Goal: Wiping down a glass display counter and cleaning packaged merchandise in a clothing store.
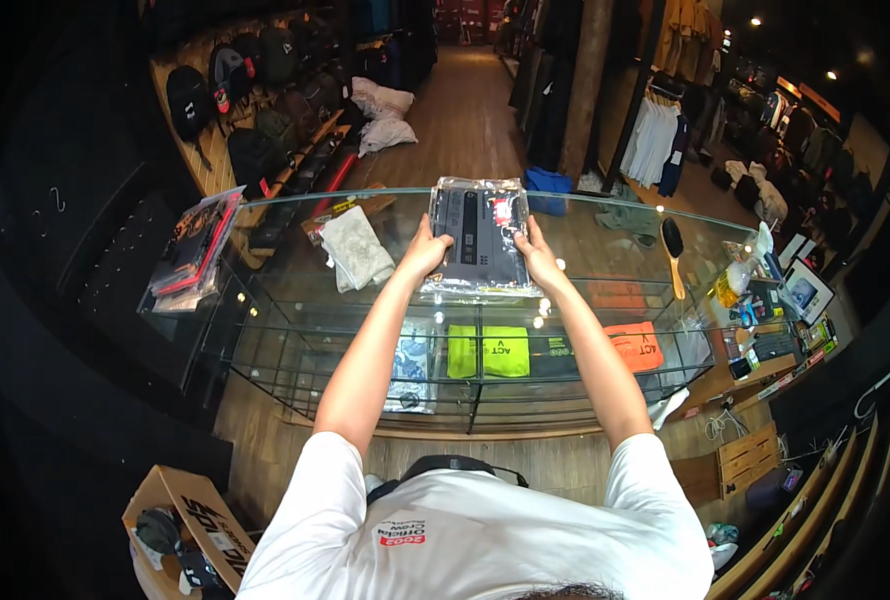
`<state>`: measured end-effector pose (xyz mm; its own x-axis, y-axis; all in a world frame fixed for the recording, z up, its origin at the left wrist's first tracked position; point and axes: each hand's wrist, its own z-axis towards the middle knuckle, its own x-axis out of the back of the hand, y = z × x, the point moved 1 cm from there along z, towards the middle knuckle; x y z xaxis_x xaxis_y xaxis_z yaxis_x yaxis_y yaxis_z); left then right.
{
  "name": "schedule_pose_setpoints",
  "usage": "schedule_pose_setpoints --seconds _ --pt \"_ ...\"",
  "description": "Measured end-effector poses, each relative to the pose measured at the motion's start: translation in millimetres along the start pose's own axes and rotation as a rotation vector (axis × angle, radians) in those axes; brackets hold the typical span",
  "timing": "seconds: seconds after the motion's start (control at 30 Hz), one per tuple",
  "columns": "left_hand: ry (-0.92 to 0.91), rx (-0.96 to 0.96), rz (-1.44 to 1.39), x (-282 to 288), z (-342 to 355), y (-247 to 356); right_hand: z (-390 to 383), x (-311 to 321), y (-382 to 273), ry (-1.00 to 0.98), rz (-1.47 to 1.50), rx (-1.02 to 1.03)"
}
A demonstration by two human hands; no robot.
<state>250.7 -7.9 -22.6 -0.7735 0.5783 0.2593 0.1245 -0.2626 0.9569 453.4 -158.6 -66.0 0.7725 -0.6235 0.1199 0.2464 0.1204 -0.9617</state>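
Both my hands grip a stack of dark folded garments in clear plastic packaging (473, 235), at the far edge of a glass display counter (585, 232). My left hand (425, 250) holds its left side with the thumb on top. My right hand (539, 256) clasps the right side the same way. The plastic is shiny, and a small red and white label shows near its upper right corner. Whether the stack rests on the glass or is slightly raised, I cannot tell. The fingers beneath it are hidden.
Left of the stack lies a pale folded cloth (355, 248); farther left are more packaged garments (197, 250). A wooden-handled clothes brush (673, 255) lies right. Yellow-green (487, 352) and orange (633, 346) folded garments show through the glass. An open cardboard box (205, 520) stands lower left.
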Motion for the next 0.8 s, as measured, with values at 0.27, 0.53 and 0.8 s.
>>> schedule_pose_setpoints --seconds 0.27,0.53,0.8 --pt "-0.085 0.231 -0.250 25.5 26.3 -2.8 -11.0 -18.1 -21.9 0.004 0.034 -0.023" --pt "-0.231 0.323 -0.303 16.5 44.5 -1.8 -11.3 -8.1 -20.3 0.004 0.151 -0.050" --pt "-0.173 -0.204 -0.483 3.3 21.5 9.8 -10.1 4.7 -60.3 -0.099 0.420 -0.233"
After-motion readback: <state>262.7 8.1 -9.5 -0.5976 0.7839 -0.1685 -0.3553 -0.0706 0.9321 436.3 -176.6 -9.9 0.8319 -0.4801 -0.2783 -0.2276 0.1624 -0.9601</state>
